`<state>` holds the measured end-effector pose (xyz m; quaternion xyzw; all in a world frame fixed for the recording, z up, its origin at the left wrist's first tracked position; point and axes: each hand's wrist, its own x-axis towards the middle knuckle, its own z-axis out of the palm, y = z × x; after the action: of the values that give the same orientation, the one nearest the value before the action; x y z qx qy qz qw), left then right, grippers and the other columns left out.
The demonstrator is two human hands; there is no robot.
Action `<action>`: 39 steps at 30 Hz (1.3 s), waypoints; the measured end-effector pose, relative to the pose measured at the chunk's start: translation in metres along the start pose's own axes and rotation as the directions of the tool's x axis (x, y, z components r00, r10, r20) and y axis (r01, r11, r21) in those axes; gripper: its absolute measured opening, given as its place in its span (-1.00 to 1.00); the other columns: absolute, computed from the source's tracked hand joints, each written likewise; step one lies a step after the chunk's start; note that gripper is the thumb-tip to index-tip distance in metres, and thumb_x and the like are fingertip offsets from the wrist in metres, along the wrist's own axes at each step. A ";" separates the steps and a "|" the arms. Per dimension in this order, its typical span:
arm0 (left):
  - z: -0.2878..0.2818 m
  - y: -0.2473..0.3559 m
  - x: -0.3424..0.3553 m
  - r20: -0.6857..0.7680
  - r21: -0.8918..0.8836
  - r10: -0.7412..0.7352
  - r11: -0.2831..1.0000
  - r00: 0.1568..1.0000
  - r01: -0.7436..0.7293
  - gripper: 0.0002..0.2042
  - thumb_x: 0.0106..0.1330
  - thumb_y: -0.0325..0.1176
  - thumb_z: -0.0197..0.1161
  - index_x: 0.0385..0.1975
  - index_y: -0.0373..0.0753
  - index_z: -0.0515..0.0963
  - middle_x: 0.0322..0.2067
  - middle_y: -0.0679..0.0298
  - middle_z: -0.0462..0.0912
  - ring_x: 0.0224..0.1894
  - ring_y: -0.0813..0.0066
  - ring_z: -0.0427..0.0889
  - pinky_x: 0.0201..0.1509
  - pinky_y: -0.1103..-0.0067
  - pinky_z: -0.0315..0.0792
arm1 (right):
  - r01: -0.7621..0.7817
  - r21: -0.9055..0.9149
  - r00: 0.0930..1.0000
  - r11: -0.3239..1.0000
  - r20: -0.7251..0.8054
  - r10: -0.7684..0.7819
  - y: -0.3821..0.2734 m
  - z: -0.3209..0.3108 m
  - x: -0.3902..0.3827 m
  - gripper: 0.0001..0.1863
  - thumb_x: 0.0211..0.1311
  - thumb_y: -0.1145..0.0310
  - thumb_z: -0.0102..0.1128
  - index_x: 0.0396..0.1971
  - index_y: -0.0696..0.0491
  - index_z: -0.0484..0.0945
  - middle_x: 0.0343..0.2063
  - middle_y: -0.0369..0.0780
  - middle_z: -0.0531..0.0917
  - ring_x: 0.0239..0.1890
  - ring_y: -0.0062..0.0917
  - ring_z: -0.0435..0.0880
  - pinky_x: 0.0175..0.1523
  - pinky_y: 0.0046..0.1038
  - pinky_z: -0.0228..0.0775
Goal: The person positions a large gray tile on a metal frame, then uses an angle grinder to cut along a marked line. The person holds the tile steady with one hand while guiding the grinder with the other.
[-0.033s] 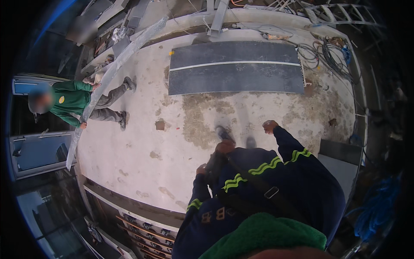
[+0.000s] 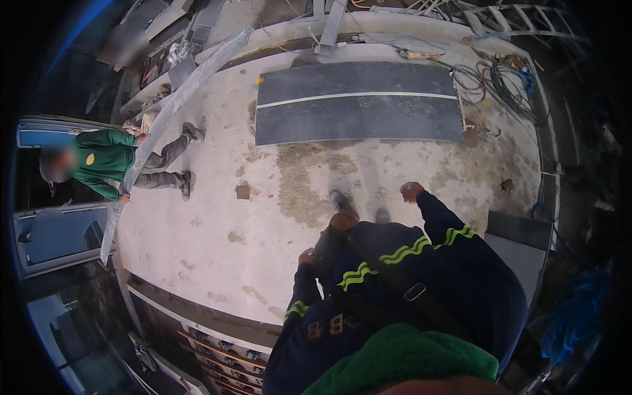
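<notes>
My right hand point(image 2: 413, 192) is out in front of me over the pale floor. Its fingers look curled in, and nothing shows in them. My left hand point(image 2: 307, 257) hangs low at my left side, close to a dark bag-like thing point(image 2: 329, 245) on a strap across my chest. How its fingers lie is too small to make out. Ahead, a long dark grey panel point(image 2: 359, 118) with a pale line along it lies flat, touched by neither hand. One of my shoes point(image 2: 340, 199) shows on the floor.
At left a person in a green sweater point(image 2: 105, 158) grips a long pale plank wrapped in clear film point(image 2: 172, 115) with both hands. Coiled cables point(image 2: 503, 85) lie far right, near a ladder point(image 2: 523, 23). Grey sheets point(image 2: 517, 240) stand close on my right; blue rope point(image 2: 579, 316) lies beyond.
The whole scene has shifted very slightly left in the view. My hands keep nearly the same pose, and the person at left still holds the plank.
</notes>
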<state>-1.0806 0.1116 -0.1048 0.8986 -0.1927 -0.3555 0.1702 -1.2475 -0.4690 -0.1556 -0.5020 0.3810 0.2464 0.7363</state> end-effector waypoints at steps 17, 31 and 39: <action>-0.211 0.288 0.300 0.356 -0.907 0.190 0.307 0.915 0.289 -0.23 0.62 0.23 0.02 0.57 -0.29 0.18 0.46 -0.05 0.43 0.42 0.01 0.52 0.41 0.15 0.46 | 0.400 -0.468 0.609 0.788 -0.508 -0.610 -0.310 0.098 -0.137 -0.17 0.50 -0.23 0.17 0.51 0.09 0.37 0.39 0.07 0.52 0.42 -0.03 0.53 0.49 -0.17 0.35; -0.194 0.670 0.268 -0.195 -0.229 0.708 0.640 0.679 -0.733 0.01 0.53 0.52 -0.42 0.63 -0.32 0.08 0.62 -0.06 0.14 0.69 0.00 -0.01 0.70 0.05 -0.30 | 0.141 0.759 0.986 0.636 -0.164 -0.023 -0.393 -0.050 -0.063 0.08 0.56 -0.50 -0.39 0.66 0.17 -0.05 0.65 0.00 0.09 0.71 -0.22 -0.04 0.70 0.00 -0.20; -0.136 0.432 0.362 0.400 0.491 -0.080 0.860 0.913 -0.140 -0.09 0.31 0.39 0.28 0.44 -0.28 0.48 0.36 -0.17 0.55 0.44 -0.07 0.50 0.53 0.26 0.35 | 0.398 0.401 0.816 0.825 0.257 -0.518 -0.410 -0.143 -0.132 -0.08 0.58 -0.38 -0.12 0.55 0.14 0.29 0.42 0.02 0.48 0.46 -0.17 0.48 0.54 -0.16 0.29</action>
<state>-0.8382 -0.4092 -0.0270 0.8143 -0.3252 -0.4677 -0.1115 -1.0649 -0.7528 0.1480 -0.3965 0.1432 0.0782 0.9034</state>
